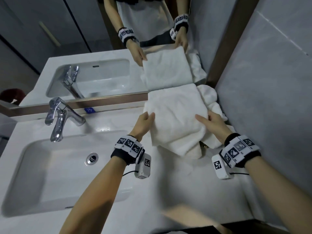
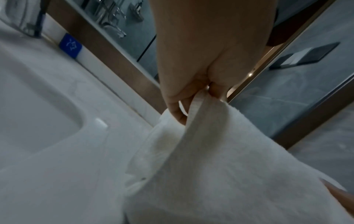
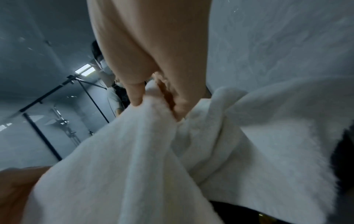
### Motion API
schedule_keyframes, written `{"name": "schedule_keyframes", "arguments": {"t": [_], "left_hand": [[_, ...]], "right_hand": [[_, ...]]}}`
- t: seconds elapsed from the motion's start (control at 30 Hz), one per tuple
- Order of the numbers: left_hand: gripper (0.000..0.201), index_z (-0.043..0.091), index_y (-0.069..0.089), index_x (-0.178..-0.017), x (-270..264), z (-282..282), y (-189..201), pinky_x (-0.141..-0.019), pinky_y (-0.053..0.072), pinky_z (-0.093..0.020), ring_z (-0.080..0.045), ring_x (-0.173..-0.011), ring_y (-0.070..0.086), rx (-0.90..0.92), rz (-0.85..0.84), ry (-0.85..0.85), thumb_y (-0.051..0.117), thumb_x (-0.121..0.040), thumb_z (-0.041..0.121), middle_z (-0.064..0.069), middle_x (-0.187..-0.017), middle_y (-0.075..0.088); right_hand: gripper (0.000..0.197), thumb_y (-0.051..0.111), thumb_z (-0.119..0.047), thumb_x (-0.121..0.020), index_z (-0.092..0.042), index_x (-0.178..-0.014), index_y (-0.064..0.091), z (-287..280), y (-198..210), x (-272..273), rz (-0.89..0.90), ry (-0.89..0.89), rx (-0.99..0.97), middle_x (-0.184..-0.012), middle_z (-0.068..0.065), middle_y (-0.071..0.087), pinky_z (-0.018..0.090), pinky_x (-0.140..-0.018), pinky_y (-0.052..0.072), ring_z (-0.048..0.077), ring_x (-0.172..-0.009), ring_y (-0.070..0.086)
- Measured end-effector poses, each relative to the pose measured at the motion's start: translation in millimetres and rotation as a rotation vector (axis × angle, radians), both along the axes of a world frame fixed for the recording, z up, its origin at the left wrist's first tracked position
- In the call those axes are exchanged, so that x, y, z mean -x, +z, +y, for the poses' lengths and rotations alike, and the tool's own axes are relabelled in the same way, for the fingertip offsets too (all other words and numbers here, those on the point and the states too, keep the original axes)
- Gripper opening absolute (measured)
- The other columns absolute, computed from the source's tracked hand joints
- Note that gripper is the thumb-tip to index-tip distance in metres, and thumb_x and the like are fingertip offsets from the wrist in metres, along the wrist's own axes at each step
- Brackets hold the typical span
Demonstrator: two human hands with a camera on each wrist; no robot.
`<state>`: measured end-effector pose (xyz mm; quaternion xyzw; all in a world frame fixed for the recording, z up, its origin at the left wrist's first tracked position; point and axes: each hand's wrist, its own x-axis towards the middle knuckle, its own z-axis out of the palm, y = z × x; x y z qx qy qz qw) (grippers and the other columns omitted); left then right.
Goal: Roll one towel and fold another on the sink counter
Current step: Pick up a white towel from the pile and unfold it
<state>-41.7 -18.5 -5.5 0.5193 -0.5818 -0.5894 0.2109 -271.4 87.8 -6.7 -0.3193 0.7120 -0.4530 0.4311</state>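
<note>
A white towel [image 1: 175, 119] lies partly doubled over on the counter to the right of the sink, its far edge against the mirror. My left hand [image 1: 146, 119] pinches its left edge [image 2: 193, 106] between thumb and fingers. My right hand [image 1: 211, 121] grips its right side, thumb on top and fingers tucked under the cloth [image 3: 153, 121]. A second white towel [image 1: 214, 102] sits crumpled behind and to the right, against the wall. Something dark with a gold bit [image 1: 204, 146] shows under the towel's near fold; I cannot tell what it is.
The sink basin [image 1: 55, 169] with its drain [image 1: 92, 158] fills the left. A chrome tap [image 1: 59, 117] stands at its back edge. The mirror [image 1: 101, 73] runs along the back, a grey wall [image 1: 270, 98] closes the right. A blue sticker [image 1: 89, 110] marks the mirror ledge.
</note>
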Motion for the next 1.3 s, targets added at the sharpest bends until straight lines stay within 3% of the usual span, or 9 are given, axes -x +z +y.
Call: {"name": "schedule_keyframes", "arguments": {"t": [0.13, 0.27, 0.43, 0.6, 0.77, 0.9, 1.07, 1.2, 1.3], "left_hand": [[0.029, 0.004, 0.058, -0.110, -15, -4, 21, -0.092, 0.047, -0.033, -0.022, -0.105, 0.060, 0.103, 0.109, 0.061, 0.038, -0.101, 0.023, -0.009, -0.114, 0.064], [0.032, 0.005, 0.053, -0.120, -34, -5, 47, -0.097, 0.047, -0.033, -0.020, -0.114, 0.059, 0.159, 0.218, 0.093, 0.035, -0.102, 0.025, -0.009, -0.124, 0.062], [0.020, 0.016, 0.053, -0.088, -66, 11, 76, -0.070, 0.049, -0.015, 0.000, -0.078, 0.061, 0.244, 0.317, 0.122, 0.039, -0.101, 0.017, 0.007, -0.084, 0.062], [0.021, 0.016, 0.061, -0.104, -107, 30, 86, -0.086, 0.046, -0.034, -0.022, -0.099, 0.060, 0.247, 0.310, 0.066, 0.041, -0.101, 0.022, -0.011, -0.105, 0.063], [0.022, 0.009, 0.054, -0.090, -116, 53, 38, -0.062, 0.040, -0.025, -0.020, -0.071, 0.049, 0.049, 0.092, 0.057, 0.039, -0.101, 0.020, -0.011, -0.078, 0.052], [0.018, 0.005, 0.050, -0.108, -100, 67, -14, -0.076, 0.045, -0.033, -0.020, -0.085, 0.055, -0.058, 0.077, 0.199, 0.034, -0.101, 0.009, -0.012, -0.097, 0.057], [0.018, 0.007, 0.038, -0.109, -82, 72, -58, -0.083, 0.043, -0.038, -0.021, -0.097, 0.050, -0.025, 0.019, 0.332, 0.034, -0.103, 0.024, -0.010, -0.102, 0.050], [0.047, -0.007, 0.050, -0.120, -89, 85, -81, -0.082, 0.047, -0.033, -0.027, -0.104, 0.059, -0.105, -0.172, 0.298, 0.056, -0.093, 0.032, -0.014, -0.107, 0.059], [0.044, -0.008, 0.058, -0.110, -96, 101, -97, -0.086, 0.050, -0.038, -0.031, -0.101, 0.061, -0.105, -0.305, 0.271, 0.065, -0.087, 0.029, -0.018, -0.106, 0.064]], "right_hand": [[0.013, 0.054, -0.026, -0.094, -0.033, -0.097, 0.064, 5, 21, -15, 0.008, 0.092, 0.153, -0.104, -0.012, 0.070, 0.025, -0.086, 0.051, 0.008, -0.100, 0.064], [0.022, 0.048, -0.028, -0.097, -0.042, -0.102, 0.064, 7, 51, -38, 0.045, 0.198, 0.230, -0.103, -0.019, 0.071, 0.013, -0.078, 0.051, -0.003, -0.099, 0.064], [0.026, 0.044, -0.022, -0.099, -0.037, -0.115, 0.057, 13, 75, -63, 0.013, 0.260, 0.308, -0.112, -0.014, 0.068, 0.016, -0.085, 0.051, 0.002, -0.105, 0.063], [0.025, 0.050, -0.020, -0.096, -0.028, -0.116, 0.062, 29, 90, -73, -0.204, 0.327, 0.376, -0.115, -0.006, 0.069, 0.018, -0.081, 0.053, 0.010, -0.108, 0.064], [0.028, 0.059, -0.025, -0.090, -0.027, -0.118, 0.063, 42, 54, -74, -0.302, 0.441, 0.145, -0.120, 0.000, 0.068, 0.021, -0.082, 0.055, 0.012, -0.107, 0.065], [0.040, 0.053, -0.007, -0.093, -0.015, -0.132, 0.048, 40, 4, -80, -0.179, 0.282, 0.075, -0.116, 0.001, 0.064, 0.012, -0.071, 0.053, 0.002, -0.087, 0.067], [0.050, 0.056, 0.005, -0.089, -0.003, -0.136, 0.042, 44, -38, -83, -0.081, 0.244, -0.008, -0.125, 0.017, 0.057, 0.009, -0.071, 0.051, 0.021, -0.108, 0.057], [0.061, 0.066, 0.003, -0.082, 0.002, -0.137, 0.039, 67, -63, -81, 0.068, 0.318, -0.159, -0.130, 0.021, 0.053, 0.022, -0.087, 0.045, 0.027, -0.113, 0.054], [0.060, 0.065, 0.005, -0.081, 0.002, -0.135, 0.037, 83, -75, -82, 0.009, 0.319, -0.209, -0.132, 0.022, 0.052, 0.028, -0.094, 0.042, 0.029, -0.120, 0.051]]}}
